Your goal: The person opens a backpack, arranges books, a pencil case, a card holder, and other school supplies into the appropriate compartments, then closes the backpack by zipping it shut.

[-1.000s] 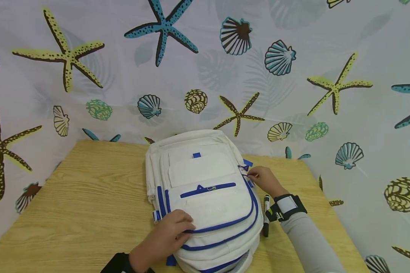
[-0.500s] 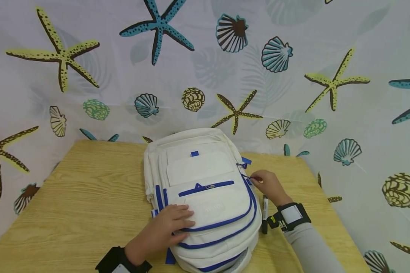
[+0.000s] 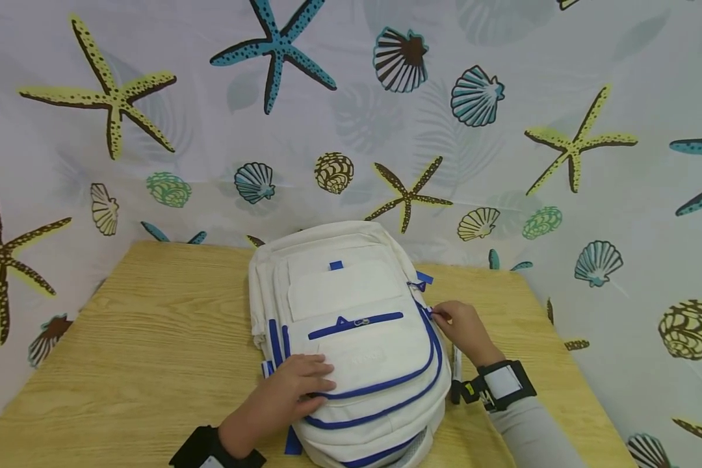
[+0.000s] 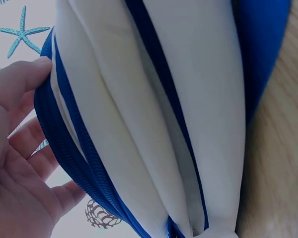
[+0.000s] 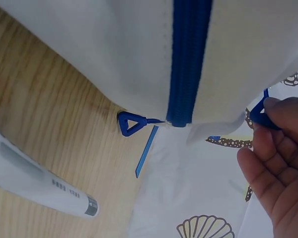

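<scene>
A white backpack (image 3: 345, 286) with blue zippers lies front side up on the wooden table. My right hand (image 3: 465, 328) is at its right side, where thumb and forefinger pinch a blue triangular zipper pull (image 5: 262, 117). The right wrist view also shows a second blue zipper pull (image 5: 131, 123) hanging loose at the end of a blue zipper (image 5: 190, 59). On the lower left of the bag's front rests my left hand (image 3: 292, 383), fingers spread. Its thumb (image 4: 37, 72) touches the blue zipper edge (image 4: 64, 134) in the left wrist view.
Close to the bag's right side lies a white and black marker (image 3: 456, 370), partly hidden by the right wrist strap. The wooden table (image 3: 152, 351) extends left of the bag. A sheet (image 3: 199, 130) printed with starfish and shells hangs behind it.
My right hand has moved down along the bag's right side with the zipper pull. The left hand's fingers have spread and shifted slightly up on the front. The backpack stays in place.
</scene>
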Demonstrator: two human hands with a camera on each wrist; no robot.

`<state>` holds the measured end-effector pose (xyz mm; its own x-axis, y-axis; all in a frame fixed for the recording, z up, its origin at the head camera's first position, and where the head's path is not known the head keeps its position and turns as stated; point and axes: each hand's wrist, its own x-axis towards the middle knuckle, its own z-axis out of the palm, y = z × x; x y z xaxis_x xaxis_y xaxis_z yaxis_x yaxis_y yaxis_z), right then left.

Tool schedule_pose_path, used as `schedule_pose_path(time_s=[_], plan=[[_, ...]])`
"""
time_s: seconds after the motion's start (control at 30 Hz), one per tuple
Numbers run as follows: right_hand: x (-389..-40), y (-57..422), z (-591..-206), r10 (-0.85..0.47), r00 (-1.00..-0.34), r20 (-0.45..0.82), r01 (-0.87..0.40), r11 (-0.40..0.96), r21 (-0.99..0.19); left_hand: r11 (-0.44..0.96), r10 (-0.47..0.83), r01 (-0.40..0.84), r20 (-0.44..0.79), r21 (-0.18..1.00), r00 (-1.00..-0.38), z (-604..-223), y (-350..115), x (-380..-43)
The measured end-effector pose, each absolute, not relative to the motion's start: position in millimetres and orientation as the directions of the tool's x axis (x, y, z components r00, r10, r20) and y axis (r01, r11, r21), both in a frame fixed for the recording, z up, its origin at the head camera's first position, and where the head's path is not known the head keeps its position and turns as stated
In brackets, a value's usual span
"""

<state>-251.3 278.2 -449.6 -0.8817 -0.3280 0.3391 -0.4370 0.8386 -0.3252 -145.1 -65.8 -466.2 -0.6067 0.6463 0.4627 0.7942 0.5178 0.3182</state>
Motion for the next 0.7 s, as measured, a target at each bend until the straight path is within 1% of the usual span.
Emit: schedule_pose_path(time_s=[0.2, 0.43, 0.7], plan=[[-247, 281, -452, -0.318, -0.876, 0.362, -0.437, 0.841, -0.320, 0.530, 0.655, 0.782, 0.426, 0.329, -0.624, -463, -64, -146], [-242, 282, -452, -0.319, -0.868, 0.381, -0.446, 0.839, -0.312, 0.558, 0.659, 0.748, 0.356, 0.359, -0.663, -458, -63, -145], [-235, 283, -452, -0.314, -0.867, 0.387, -0.445, 0.837, -0.318, 0.567, 0.662, 0.732, 0.320, 0.378, -0.678, -455, -64, -143]])
